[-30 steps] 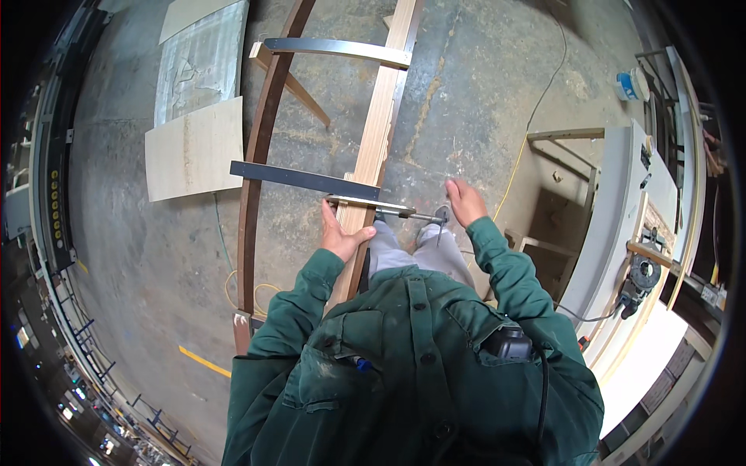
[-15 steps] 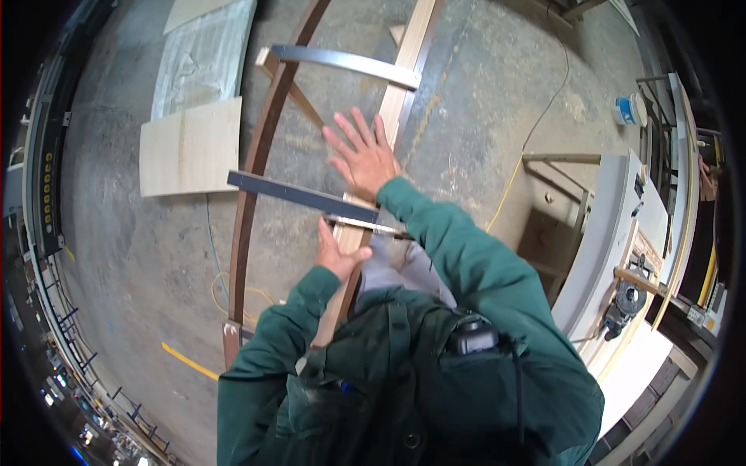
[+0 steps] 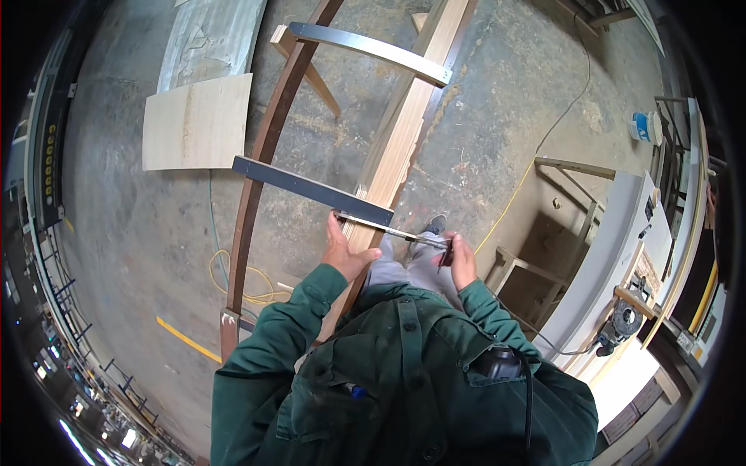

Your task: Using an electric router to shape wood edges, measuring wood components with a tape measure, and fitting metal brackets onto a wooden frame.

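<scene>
A long stack of pale wood strips [image 3: 403,151] runs away from my body over dark steel crossbars. A bar clamp [image 3: 400,233] lies across the strips, just on my side of the nearer crossbar [image 3: 311,190]. My left hand [image 3: 347,252] rests over the strips, its fingertips at the clamp's left end and its thumb spread across the wood. At the right, my right hand [image 3: 461,262] has its fingers closed around the clamp's handle end. What the left fingers do under the clamp's end is partly hidden.
A brown curved rail [image 3: 268,140] and a farther crossbar [image 3: 365,46] belong to the same frame. A yellow hose [image 3: 245,291] coils on the floor. Pale boards [image 3: 198,124] lie at the left. At the right stand a white-topped bench [image 3: 602,233] with a power tool [image 3: 624,317] and a bucket [image 3: 645,127].
My right hand has come back from above the strips to the clamp's handle end at the right. My left hand stays by the clamp's left end. The view has shifted slightly.
</scene>
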The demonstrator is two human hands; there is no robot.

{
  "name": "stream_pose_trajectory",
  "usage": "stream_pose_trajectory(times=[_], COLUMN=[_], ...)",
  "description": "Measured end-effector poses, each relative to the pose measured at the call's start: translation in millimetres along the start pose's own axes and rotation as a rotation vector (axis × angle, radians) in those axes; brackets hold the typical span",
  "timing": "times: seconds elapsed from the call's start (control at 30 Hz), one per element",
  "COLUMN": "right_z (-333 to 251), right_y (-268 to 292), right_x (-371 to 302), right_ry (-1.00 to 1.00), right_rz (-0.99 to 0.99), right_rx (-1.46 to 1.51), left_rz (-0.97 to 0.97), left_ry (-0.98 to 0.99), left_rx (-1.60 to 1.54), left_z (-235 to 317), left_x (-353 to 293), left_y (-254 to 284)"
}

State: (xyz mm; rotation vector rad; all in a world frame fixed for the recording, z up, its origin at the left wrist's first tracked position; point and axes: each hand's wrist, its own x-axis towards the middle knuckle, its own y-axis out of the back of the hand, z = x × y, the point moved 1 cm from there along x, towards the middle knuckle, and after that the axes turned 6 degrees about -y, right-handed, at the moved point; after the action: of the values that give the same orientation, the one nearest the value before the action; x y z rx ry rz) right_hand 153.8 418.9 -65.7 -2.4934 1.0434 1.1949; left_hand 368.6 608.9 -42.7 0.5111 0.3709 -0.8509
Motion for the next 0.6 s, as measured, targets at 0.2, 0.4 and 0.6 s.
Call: stream_pose_trajectory(times=[0.2, 0.4, 0.6], right_z=[-0.8, 1.5, -48.0], right_y=[-18.1, -22.1, -3.1], right_x=[-8.7, -3.0, 18.3], right_ry=[-0.287, -0.43, -1.064], right_rz=[-0.109, -0.106, -0.287], right_rx=[0.228, 0.126, 0.211], left_rz=[-0.011, 0.017, -0.028], left_ry=[-0.002, -0.098, -0.054], left_rx=[0.092, 0.004, -0.212], left_z=[1.5, -14.9, 12.1], left_x=[-5.3, -3.1, 4.6], left_y=[1.2, -0.2, 0.4])
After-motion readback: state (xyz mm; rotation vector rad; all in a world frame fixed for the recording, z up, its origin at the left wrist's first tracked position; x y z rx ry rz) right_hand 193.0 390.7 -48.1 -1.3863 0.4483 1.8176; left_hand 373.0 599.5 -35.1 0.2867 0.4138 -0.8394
